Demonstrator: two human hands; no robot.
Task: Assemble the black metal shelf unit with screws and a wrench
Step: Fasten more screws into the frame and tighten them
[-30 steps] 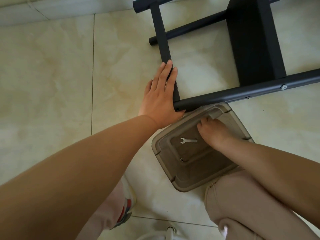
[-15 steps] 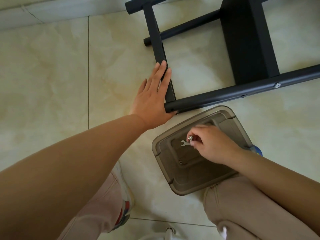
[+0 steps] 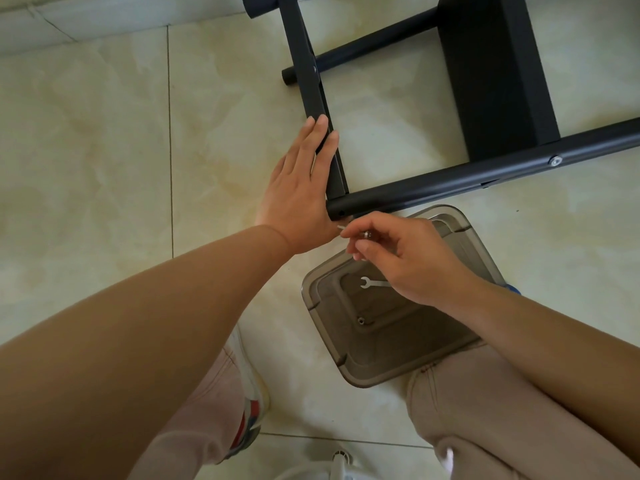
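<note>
Hands at floor level, mine, working on a black metal shelf frame (image 3: 491,174) that lies on its side on pale glossy floor tiles (image 3: 104,168). My left hand (image 3: 301,188) lies flat, fingers straight, pressed against the flat black crossbar (image 3: 311,84) where it meets the end of a round black tube (image 3: 450,183). That tube runs off to the right and already carries one silver bolt head (image 3: 555,161) further along; another fastener shows higher up on the crossbar.

My right hand (image 3: 405,254) hovers just below the tube's near end, thumb and fingertips pinching a small silver screw (image 3: 366,235) with its tip aimed left, close to a small dark hole (image 3: 341,213) in the tube. Screw and hole are near each other but not yet touching.

Beneath my right wrist sits a smoky translucent plastic tray (image 3: 408,362). A small silver wrench (image 3: 372,282) lies loose on it, along with one more tiny piece of hardware (image 3: 361,320), too small to identify.

My knees in pale pink trousers and one white trainer with red trim fill the lower edge.

Risks, as I judge them: the screw is tiny and held only by fingertips, so it could slip and bounce away across the smooth tiles. If my left hand eases off, crossbar and tube may drift out of line, and the screw could enter crooked and bind.
</note>
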